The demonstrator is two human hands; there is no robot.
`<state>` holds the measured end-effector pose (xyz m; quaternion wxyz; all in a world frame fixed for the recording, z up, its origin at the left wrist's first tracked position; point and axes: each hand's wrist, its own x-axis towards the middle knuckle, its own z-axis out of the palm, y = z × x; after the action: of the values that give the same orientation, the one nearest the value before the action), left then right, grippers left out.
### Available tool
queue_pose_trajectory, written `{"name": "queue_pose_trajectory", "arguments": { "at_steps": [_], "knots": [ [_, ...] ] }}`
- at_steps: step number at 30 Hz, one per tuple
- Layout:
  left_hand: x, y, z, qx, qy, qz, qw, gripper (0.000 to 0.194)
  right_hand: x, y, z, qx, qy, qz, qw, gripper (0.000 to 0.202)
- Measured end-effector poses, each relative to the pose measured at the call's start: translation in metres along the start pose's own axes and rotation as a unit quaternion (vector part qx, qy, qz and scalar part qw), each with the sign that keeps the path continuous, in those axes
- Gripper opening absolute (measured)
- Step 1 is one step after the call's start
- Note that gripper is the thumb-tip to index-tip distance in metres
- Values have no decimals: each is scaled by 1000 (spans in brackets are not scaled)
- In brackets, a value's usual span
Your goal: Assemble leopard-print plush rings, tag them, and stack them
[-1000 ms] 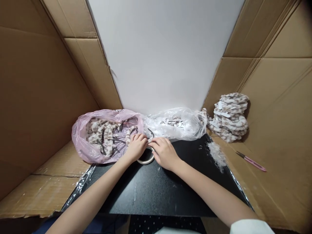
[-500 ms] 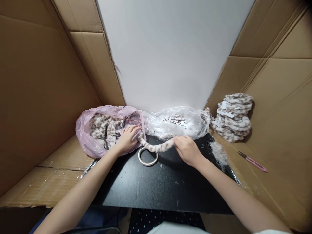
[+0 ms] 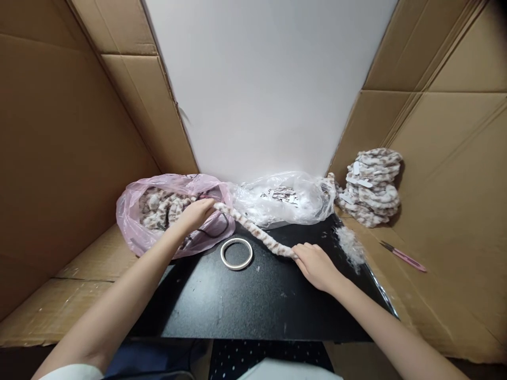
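A fluffy white-and-brown fabric strip [image 3: 259,232] is stretched slantwise between my two hands. My left hand [image 3: 200,214] is closed on its far end, above the front of the pink plastic bag [image 3: 129,227]. The near end is gripped by my right hand [image 3: 315,264], over the black table. Inside the pink bag lie more spotted fluffy pieces [image 3: 158,208], and a dark cord [image 3: 222,229] hangs out by my left hand. A roll of tape [image 3: 236,254] lies flat below the strip.
Behind the strip sits a clear plastic bag [image 3: 317,206] with white and dark-marked contents. To the right are a stack of fluffy bands [image 3: 376,190] with white tags, pink-handled snips [image 3: 404,257] and white fluff [image 3: 350,245]. Cardboard walls [image 3: 447,158] stand on both sides.
The strip has gone from sagging to nearly straight. My right hand has moved nearer and slightly right; my left hand has shifted slightly left. The view has shifted a little.
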<state>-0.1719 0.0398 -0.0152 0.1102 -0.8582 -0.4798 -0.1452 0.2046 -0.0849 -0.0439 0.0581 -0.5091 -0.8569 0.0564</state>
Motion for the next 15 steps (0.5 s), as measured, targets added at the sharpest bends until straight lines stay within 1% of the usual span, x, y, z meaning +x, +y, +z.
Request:
{"name": "queue_pose_trajectory", "arguments": {
  "at_steps": [2,4,5,6,8,9,10,11,12,14,15],
  "knots": [
    [-5,9,-17,3,8,-4,1000,25,2,-3,-2,28,23,7,999,17],
    [-9,26,-33,3,2,19,1000,25,10,-14,-8,95,63,-3,993,32],
    [-10,36,-40,6,-2,34,999,26,16,-23,-12,141,82,-16,987,41],
    [-11,47,-46,7,-8,51,999,26,23,-34,-16,191,94,-32,976,46],
    [-13,67,-56,-4,-24,90,996,29,42,-61,-24,276,116,-61,952,48],
    [-13,75,-60,-15,-27,104,994,31,52,-74,-26,312,124,-70,939,46],
    [-13,81,-65,-28,-28,110,993,32,62,-86,-27,350,123,-80,925,38],
    [-14,84,-69,-44,-27,110,993,34,72,-97,-26,394,111,-84,908,25],
    [-14,86,-73,-62,-25,103,992,35,79,-105,-25,432,102,-76,893,18],
    [-16,87,-81,-117,-38,79,989,35,88,-114,-20,473,106,-64,872,15],
    [-18,86,-84,-154,-51,63,985,36,89,-116,-18,481,110,-65,868,16]
  ]
}}
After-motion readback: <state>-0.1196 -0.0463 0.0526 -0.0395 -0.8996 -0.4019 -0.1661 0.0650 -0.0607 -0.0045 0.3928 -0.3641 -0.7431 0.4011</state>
